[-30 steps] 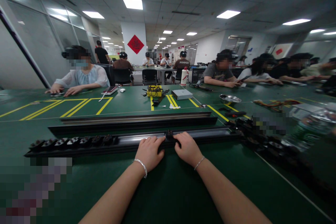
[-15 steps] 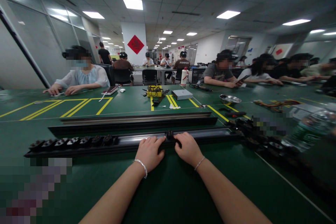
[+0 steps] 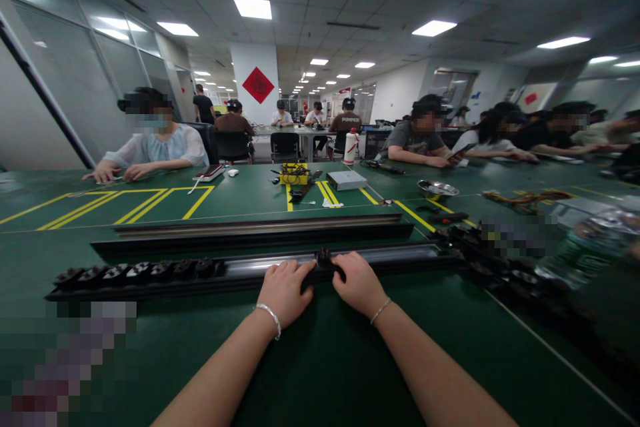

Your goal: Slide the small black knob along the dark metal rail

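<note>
A long black track rail (image 3: 400,257) with a shiny metal channel lies across the green table in front of me. In that channel sits a small black pronged module (image 3: 325,257), between my two hands. My left hand (image 3: 284,290) is curled over the rail's near edge, its index finger reaching the module's left side. From the right, my right hand (image 3: 357,283) has bent fingers against the module, with the thumb tucked below. Several similar pronged modules (image 3: 139,270) stand in a row at the rail's left end. The fingertips' far sides are hidden.
Behind the rail lies another long dark rail (image 3: 260,230). A heap of black parts (image 3: 520,273) and a plastic bottle (image 3: 585,247) are on the right. Farther back are a grey box (image 3: 347,179), a yellow box (image 3: 294,175) and a metal bowl (image 3: 439,188). Co-workers sit around the table.
My hands, the rail and the module look almost the same as before. In the background, a standing person in black has shifted slightly to the right.
</note>
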Available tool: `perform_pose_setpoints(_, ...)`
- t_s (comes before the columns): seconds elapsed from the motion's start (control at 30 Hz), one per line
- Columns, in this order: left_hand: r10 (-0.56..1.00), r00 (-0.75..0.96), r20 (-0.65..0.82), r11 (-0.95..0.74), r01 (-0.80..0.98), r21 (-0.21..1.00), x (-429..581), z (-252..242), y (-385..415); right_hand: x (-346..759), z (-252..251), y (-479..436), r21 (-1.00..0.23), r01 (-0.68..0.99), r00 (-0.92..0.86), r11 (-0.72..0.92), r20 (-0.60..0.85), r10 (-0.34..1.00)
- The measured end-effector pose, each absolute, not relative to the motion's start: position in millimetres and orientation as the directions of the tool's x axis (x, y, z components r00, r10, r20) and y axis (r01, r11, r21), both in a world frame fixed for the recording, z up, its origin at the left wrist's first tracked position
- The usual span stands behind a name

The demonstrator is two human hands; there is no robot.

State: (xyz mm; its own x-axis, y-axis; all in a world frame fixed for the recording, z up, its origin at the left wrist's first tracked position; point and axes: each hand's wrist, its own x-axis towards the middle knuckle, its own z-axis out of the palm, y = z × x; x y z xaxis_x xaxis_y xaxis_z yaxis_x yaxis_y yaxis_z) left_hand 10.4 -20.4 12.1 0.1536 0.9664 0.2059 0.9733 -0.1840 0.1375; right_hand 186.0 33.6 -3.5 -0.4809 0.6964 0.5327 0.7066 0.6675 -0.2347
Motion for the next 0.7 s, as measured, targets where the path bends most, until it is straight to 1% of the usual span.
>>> perform_pose_setpoints(0.7, 0.964, 0.166, 0.209, -0.191, 0.976, 0.109, 10.2, 10.7, -19.5, 184.7, -0.8, 31.5, -0.247, 0.737, -0.458, 0.629, 0.502, 0.734)
